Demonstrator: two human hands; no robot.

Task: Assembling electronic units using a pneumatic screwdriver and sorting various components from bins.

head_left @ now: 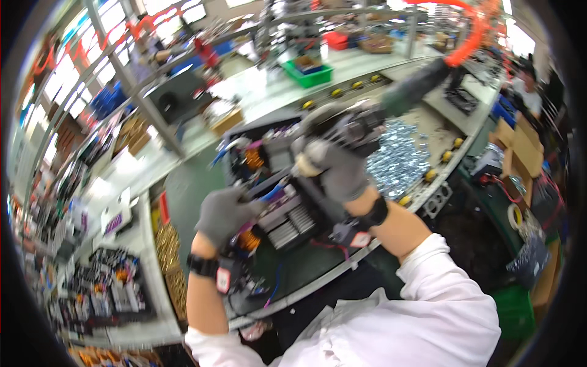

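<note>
Gripping dark tool with right hand; touching black electronics housing with nearer left hand. Lying at 3 o'clock from left, 7 from right. Cannot tell left pinch or long axis.

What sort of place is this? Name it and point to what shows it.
Probably an electronics assembly workshop: electronic assemblies cluster at left, small shiny metal pieces lie heaped, and an open black unit sits by the gloved left hand.
</note>
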